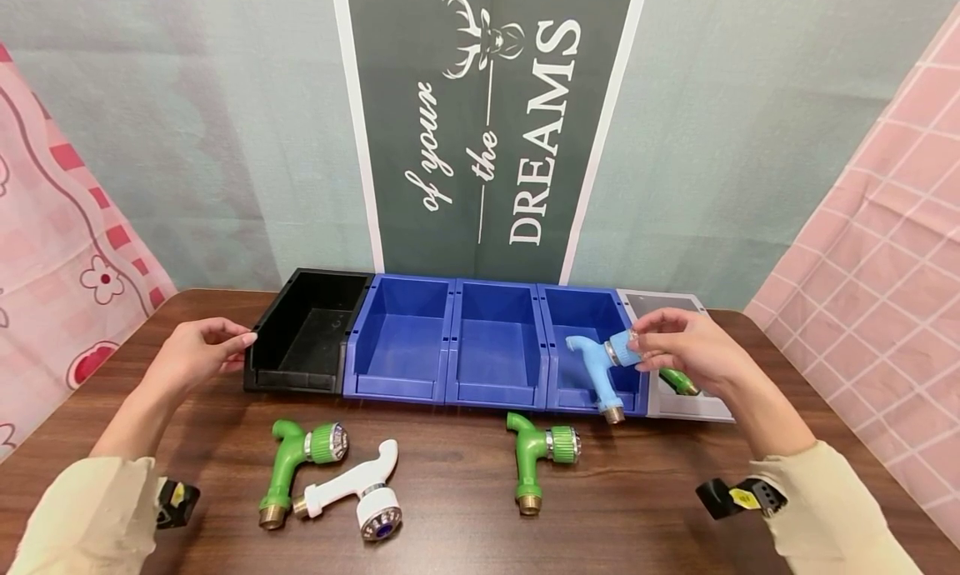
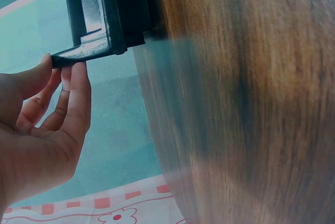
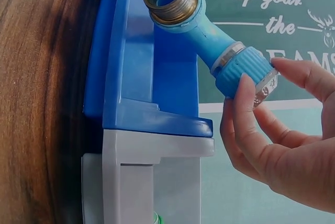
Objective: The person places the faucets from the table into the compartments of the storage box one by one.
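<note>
Desk (image 1: 450,492): brown wood, with a gray-green cloth (image 1: 195,142) hanging behind it and pink cloth at both sides.
Right hand (image 1: 693,350): I pinch the blue tap (image 1: 599,368) by its bumpy knob, with my thumb and fingers.
Left hand (image 1: 204,354): I pinch the near corner of the black bin (image 1: 311,337) with my thumb and fingers, well apart from my other hand.
Blue tap: held up over the front of the right blue bin (image 1: 572,383), tilted, with its brass end down.
Bins: five in a row, side by side. After the black one come the left blue bin (image 1: 405,342), the middle blue bin (image 1: 497,342), the right blue bin, then the gray bin (image 1: 690,407).
Gray bin: has a green tap (image 1: 679,382) inside, partly hidden by my hand.
Taps on the desk: one green tap (image 1: 287,468) on the left, the white tap (image 1: 352,480) just beside it, and another green tap (image 1: 528,458) farther right.
Dark stripe (image 1: 487,258) on the cloth: white words and a deer head.
</note>
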Demonstrator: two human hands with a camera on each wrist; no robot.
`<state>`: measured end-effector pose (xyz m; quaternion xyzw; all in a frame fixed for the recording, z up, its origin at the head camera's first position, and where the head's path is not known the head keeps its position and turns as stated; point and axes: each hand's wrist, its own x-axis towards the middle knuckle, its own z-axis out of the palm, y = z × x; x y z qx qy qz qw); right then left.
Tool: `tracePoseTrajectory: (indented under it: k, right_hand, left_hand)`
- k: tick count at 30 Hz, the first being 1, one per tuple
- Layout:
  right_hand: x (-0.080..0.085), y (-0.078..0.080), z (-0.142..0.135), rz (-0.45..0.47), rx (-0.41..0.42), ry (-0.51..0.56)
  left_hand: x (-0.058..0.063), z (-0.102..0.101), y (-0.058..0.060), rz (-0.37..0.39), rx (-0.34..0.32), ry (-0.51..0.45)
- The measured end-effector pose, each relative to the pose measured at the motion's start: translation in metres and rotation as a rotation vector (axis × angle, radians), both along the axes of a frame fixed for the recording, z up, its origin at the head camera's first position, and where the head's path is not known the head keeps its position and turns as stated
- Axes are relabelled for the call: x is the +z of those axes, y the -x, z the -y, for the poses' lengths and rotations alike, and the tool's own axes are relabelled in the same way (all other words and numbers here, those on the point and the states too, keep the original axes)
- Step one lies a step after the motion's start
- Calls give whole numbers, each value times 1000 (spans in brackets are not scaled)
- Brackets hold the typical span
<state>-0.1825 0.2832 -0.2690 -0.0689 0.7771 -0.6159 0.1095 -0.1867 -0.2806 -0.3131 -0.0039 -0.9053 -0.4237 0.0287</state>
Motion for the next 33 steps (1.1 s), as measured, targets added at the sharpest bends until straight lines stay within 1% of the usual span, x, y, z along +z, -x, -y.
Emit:
tracePoseTrajectory:
  k: [4,8,12,14,20,24,29,33]
  right_hand:
    - [-1,2,1,1,-10,-8]
    - [-1,4,3,16,-44,-21]
    - [0,8,3,21,-48,-44]
    - [1,10,3,25,-44,-32]
    - [5,16,5,51,-43,58]
    - [7,20,7,61,-58,71]
    - [8,26,11,87,-98,47]
    - [7,32,14,86,-107,7]
  left_hand:
    - [-1,0,0,0,-3,1]
    - [-2,0,1,0,-3,3]
    - [-2,0,1,1,1,7]
    - [-1,0,1,2,2,9]
    - [0,0,0,4,3,17]
    - [0,0,1,2,-2,10]
    - [0,1,1,-4,-5,17]
    - [0,1,1,-5,-4,20]
